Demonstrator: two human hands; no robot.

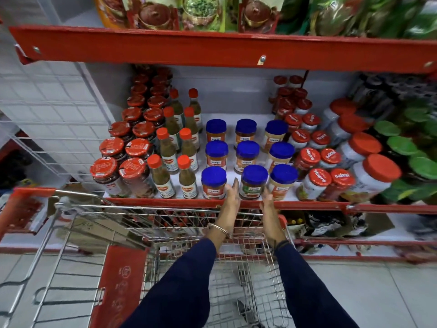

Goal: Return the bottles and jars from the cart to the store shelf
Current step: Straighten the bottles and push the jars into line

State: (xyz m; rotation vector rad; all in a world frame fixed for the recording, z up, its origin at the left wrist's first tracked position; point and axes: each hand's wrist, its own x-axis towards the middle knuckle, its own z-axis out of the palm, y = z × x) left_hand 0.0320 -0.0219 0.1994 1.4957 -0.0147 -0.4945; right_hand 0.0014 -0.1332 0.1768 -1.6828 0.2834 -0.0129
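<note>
Your left hand point(233, 194) and right hand point(267, 197) flank green-label jar point(253, 182) at shelf point(165, 201) front edge, palms open, not clamped. Risk: knock neighbouring blue-lid jars; nudge jar off edge into cart point(179, 216).

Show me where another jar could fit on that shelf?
Bare white shelf shows behind the back row of blue-lid jars, between the sauce bottles and the small red-lid jars. The front edge is packed. Both hands flank the front middle jar.
</note>
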